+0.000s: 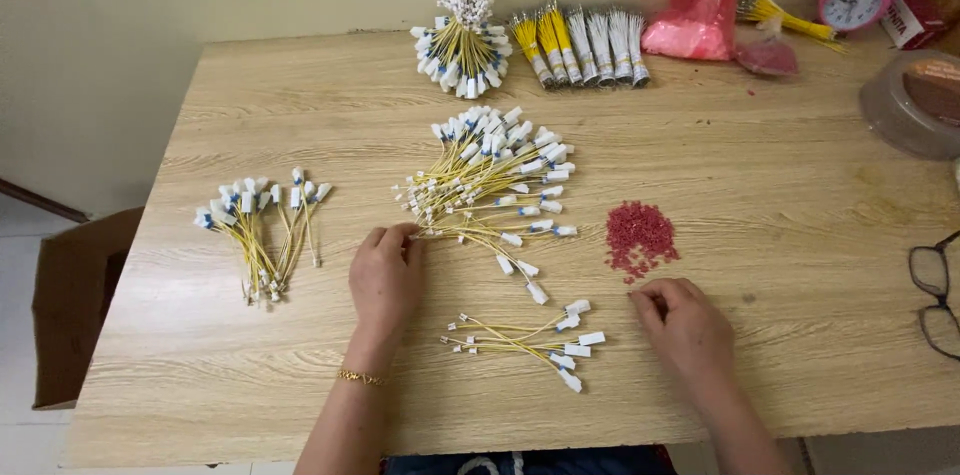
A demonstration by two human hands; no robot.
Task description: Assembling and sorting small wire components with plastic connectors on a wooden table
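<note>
While our left hand rests palm down on the wooden worktop, its fingers curl onto the near end of the big loose heap of yellow wire leads, pinching at the small white terminals there; how many leads they grasp we cannot tell. From those fingers the heap fans away and to the right, each lead's long axis running from the small ends by the hand out to the white connector blocks on the far side. Our right hand lies well apart from that heap, its fingers bent down and touching the bare worktop just near the pile of small red pieces; it seems to hold nothing. So the left hand is the nearer one to the heap.

Between the two hands, nearer us than the heap, lies a small group of leads pointing sideways. Left of the heap sits another bunch; beyond it, a tied upright bundle.
</note>
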